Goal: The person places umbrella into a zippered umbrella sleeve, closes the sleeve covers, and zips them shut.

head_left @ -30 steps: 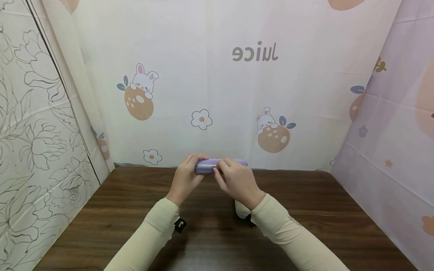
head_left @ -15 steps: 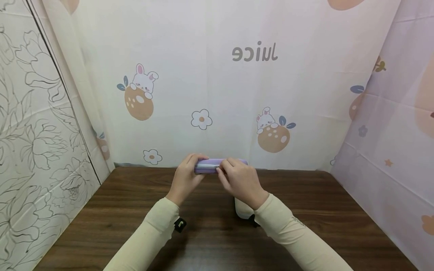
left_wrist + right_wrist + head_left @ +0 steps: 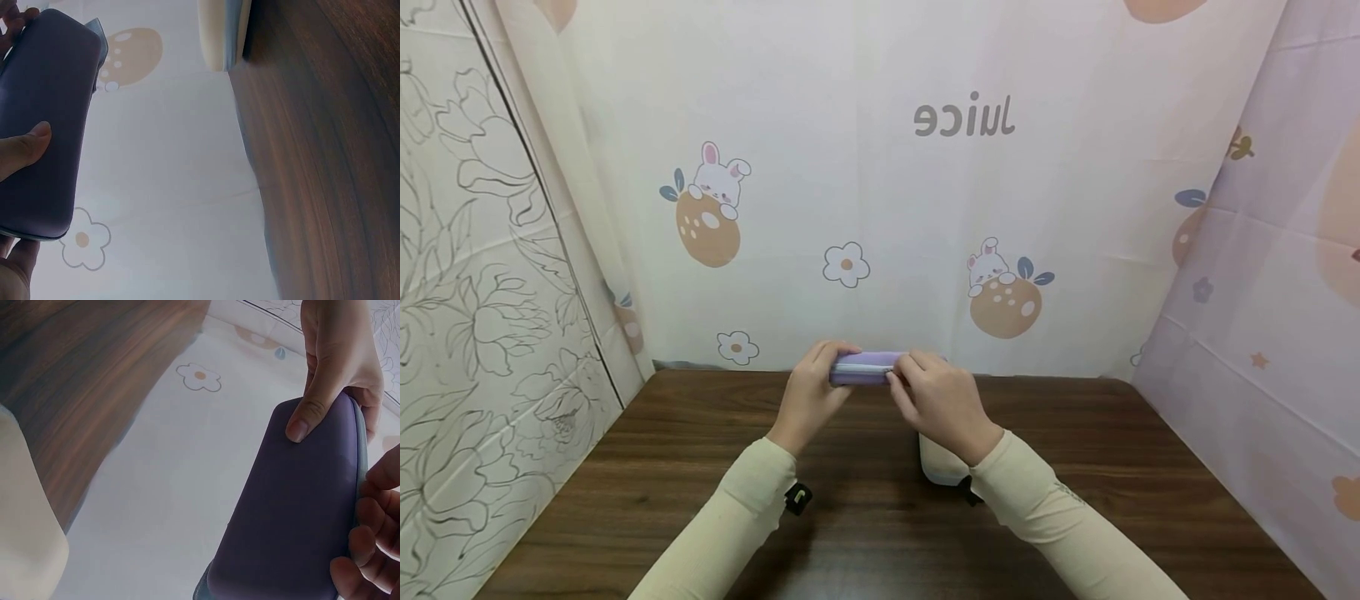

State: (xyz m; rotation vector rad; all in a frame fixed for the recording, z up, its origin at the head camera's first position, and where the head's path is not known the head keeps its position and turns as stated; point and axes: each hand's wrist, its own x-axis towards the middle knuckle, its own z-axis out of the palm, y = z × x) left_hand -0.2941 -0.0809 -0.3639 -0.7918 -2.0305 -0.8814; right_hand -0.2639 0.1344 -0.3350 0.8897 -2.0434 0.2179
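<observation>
A slim purple zippered case (image 3: 859, 377) is held up above the far edge of the table. My left hand (image 3: 808, 390) grips its left end, with the thumb flat on the broad face, as the right wrist view shows. Along the side facing me runs a pale zipper (image 3: 859, 367). My right hand (image 3: 946, 398) pinches the zipper pull with thumb and curled index finger, right of the case's middle. Those fingers mostly cover the pull. Both wrist views show the case's smooth broad face (image 3: 290, 500), rounded at the corners.
A cream case-like object (image 3: 938, 462) with a bluish edge stands on the dark wooden table (image 3: 865, 533), partly hidden under my right wrist. Close behind the table hangs a white printed curtain (image 3: 880, 183), with more curtains on both sides.
My right hand has slid a short way to the right along the zipper, exposing more of the pale line behind it. The left hand and the case have stayed in place.
</observation>
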